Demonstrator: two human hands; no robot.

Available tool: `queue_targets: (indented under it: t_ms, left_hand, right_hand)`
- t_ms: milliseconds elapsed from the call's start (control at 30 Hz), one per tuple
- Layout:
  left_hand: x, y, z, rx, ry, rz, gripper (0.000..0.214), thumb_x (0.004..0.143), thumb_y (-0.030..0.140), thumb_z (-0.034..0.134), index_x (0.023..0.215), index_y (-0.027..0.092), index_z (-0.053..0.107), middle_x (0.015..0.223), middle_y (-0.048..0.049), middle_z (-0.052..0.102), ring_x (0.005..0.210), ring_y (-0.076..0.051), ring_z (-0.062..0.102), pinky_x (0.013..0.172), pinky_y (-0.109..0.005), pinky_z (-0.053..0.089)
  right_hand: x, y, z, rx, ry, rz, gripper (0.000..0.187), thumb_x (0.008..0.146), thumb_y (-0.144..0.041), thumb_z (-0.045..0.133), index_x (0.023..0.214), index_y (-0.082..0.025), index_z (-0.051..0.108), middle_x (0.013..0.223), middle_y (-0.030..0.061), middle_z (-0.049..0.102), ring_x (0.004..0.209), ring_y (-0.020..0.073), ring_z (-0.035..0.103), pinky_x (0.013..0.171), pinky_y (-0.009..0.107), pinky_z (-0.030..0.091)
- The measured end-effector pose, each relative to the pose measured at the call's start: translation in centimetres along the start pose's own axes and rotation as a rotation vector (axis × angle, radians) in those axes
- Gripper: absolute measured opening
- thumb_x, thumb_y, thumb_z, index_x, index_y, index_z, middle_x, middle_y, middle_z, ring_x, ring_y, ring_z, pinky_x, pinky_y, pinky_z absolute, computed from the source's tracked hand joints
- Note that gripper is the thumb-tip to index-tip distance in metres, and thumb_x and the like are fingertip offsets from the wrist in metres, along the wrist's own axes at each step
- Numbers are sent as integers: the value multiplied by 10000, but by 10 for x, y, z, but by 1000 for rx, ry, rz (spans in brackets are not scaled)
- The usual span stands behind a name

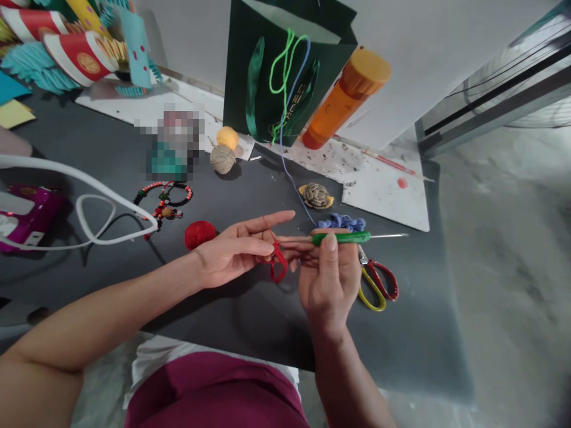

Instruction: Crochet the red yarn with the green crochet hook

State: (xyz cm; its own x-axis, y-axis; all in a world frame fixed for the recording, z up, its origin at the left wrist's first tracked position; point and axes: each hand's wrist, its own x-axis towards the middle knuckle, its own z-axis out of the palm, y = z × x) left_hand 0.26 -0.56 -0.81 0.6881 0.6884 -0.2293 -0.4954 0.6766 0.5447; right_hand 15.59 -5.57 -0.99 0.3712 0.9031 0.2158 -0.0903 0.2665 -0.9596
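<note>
Between thumb and fingers my left hand [238, 249] pinches a small strip of red crochet work [279, 264], its index finger stretched out with red yarn running over it. My right hand [332, 276] is closed around a crochet hook [341, 238] with a green handle. The hook's tip end reaches the red loops at my left fingertips; a thin metal end sticks out to the right. A ball of red yarn [200, 235] lies just behind my left wrist. Beyond my right hand sits a curly blue-purple crochet piece [342, 222], partly hidden by the hand.
Scissors [378, 285] with red and yellow handles lie right of my right hand. Behind are a crocheted turtle [316, 195], yarn balls [223, 159], a dark green paper bag [241, 71] and an orange bottle [339, 101]. Beaded bracelets [165, 202] and a white cable [89, 172] lie left.
</note>
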Motion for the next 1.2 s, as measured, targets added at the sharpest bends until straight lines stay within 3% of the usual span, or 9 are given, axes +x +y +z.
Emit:
queue_targets:
  t_ms: [100,233,300,400,533,700,933,1100,1200]
  left_hand:
    - [-1,2,4,-40,9,-82,513,663,120,866,1158,244,811,772,29,711,781,-109,642,895,-289,481]
    - [-4,2,9,71,47,-3,497,697,127,892,1162,282,808,860,18,759,803,-109,650,850,-273,478]
    - [-4,1,9,113,63,35,508,715,136,893,1192,282,796,848,19,752,773,-109,643,806,-271,486]
    - [-4,1,9,140,77,86,488,731,138,883,1197,254,796,752,27,705,711,-100,621,718,-244,480]
    - [-3,3,8,199,110,119,469,739,158,882,1191,254,800,738,31,692,687,-77,597,667,-210,460]
    - [-3,4,6,271,104,140,545,739,208,885,1269,248,765,757,26,693,672,-84,586,696,-249,491]
    - [-3,6,8,231,115,142,473,733,187,885,1194,253,801,736,31,670,675,-83,575,726,-262,495]
    - [-3,7,9,241,115,147,464,736,184,873,1191,238,801,714,37,635,669,-80,552,702,-252,474]
    - [-3,7,9,246,114,150,453,742,186,862,1189,232,802,732,32,632,692,-80,551,711,-249,465]
  right_hand:
    - [1,0,3,126,-37,143,173,1000,-435,602,947,-283,666,635,-21,740,599,203,749,605,350,625]
    - [-5,-2,10,172,-30,181,185,904,-443,756,919,-265,707,799,-9,788,705,174,759,660,318,632]
    - [-8,-4,12,150,-25,190,176,901,-432,767,914,-263,720,796,-16,780,623,131,704,573,262,585]
    - [-5,-9,11,128,39,229,209,881,-458,784,889,-261,714,701,-44,733,442,69,546,388,185,415]
    - [2,-13,6,75,62,226,259,868,-492,782,866,-250,688,597,-54,658,405,69,461,334,181,324]
    - [5,-15,2,42,54,213,244,909,-494,731,886,-261,662,621,-54,686,380,57,425,311,178,278]
    - [7,-10,-3,-39,-27,33,190,988,-456,623,921,-278,619,659,-46,732,308,58,414,274,206,223]
    - [6,-8,-7,-110,-31,6,158,1014,-417,583,936,-284,617,572,-63,639,304,75,424,274,215,228]
    - [4,-9,-10,-147,-32,-4,128,1018,-390,589,964,-284,635,609,-49,659,335,80,451,284,208,274]
